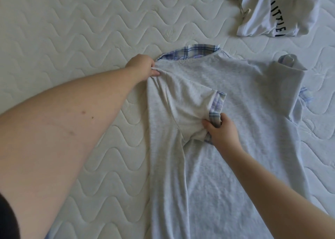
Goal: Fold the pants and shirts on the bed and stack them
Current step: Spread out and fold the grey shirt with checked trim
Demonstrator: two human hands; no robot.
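Note:
A light grey shirt [244,130] with a blue plaid collar and plaid sleeve cuffs lies flat on the bed, collar at the far end. Its left sleeve is folded inward over the body. My left hand [143,67] pinches the shirt's left shoulder beside the collar. My right hand [220,130] grips the plaid cuff of the folded-in sleeve near the middle of the shirt. The right sleeve lies bunched at the shirt's right side. A crumpled white shirt [277,10] with dark lettering lies at the far right.
The bed is a white quilted mattress [63,44] with a wavy stitch pattern, bare on the left side and at the far end. The lower part of the grey shirt runs out of view at the bottom.

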